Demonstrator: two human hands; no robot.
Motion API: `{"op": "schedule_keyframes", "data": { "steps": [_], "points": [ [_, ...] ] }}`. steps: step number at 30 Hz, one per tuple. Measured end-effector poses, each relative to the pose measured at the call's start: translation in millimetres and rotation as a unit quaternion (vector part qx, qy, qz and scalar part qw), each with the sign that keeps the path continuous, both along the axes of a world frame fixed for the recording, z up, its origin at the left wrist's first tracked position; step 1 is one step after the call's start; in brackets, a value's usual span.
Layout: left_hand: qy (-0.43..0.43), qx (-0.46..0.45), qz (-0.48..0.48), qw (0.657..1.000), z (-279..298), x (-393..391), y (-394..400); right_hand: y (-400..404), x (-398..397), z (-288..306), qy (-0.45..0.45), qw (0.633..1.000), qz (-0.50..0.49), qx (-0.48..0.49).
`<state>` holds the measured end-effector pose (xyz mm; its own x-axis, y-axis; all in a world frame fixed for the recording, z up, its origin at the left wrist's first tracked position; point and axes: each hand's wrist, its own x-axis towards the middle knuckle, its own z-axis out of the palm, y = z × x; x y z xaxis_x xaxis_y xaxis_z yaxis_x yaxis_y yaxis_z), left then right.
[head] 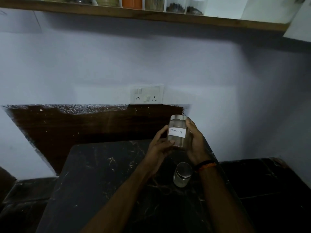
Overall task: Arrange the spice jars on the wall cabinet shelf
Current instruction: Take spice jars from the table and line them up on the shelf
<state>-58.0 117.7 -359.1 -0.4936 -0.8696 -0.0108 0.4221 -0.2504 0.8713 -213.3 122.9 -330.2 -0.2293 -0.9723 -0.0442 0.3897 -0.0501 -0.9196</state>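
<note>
I hold a glass spice jar (178, 132) with a steel lid and a white handwritten label upright above the dark marble table (101, 174). My left hand (159, 145) grips its lower left side, thumb across the front. My right hand (196, 140) wraps its right side. A second steel-lidded jar (182, 176) stands on the table just below my hands. High above, the wooden wall shelf (151, 15) carries several jars (132, 2) in a row; only their bottoms show.
A white switch and socket plate (148, 94) sits on the pale wall over a dark brown backsplash panel (84, 121). Black stone counters (269, 179) run lower at both sides of the table. The shelf's right end meets a white cabinet side (299, 19).
</note>
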Motion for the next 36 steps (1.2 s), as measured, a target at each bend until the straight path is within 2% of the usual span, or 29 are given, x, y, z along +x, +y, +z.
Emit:
{"op": "schedule_keyframes", "data": {
  "steps": [6, 9, 18, 28, 36],
  "points": [
    [-0.030, -0.052, 0.001, 0.998, 16, -9, -8, -3, -4, 22, -0.025, 0.999, -0.022, -0.005],
    [-0.063, -0.089, 0.027, 0.994, 28, -14, -13, -9, -11, 33, 0.016, 0.999, -0.045, -0.024],
    [-0.049, -0.167, 0.026, 0.984, 81, -31, -29, -17, -32, 89, 0.112, 0.988, -0.055, -0.092],
    [-0.060, -0.250, 0.036, 0.966, 167, -52, -57, -27, -52, 181, 0.160, 0.968, -0.080, -0.178],
    [-0.055, -0.347, 0.037, 0.936, 246, -69, -85, -40, -71, 265, 0.175, 0.949, -0.098, -0.243]
  ]
}}
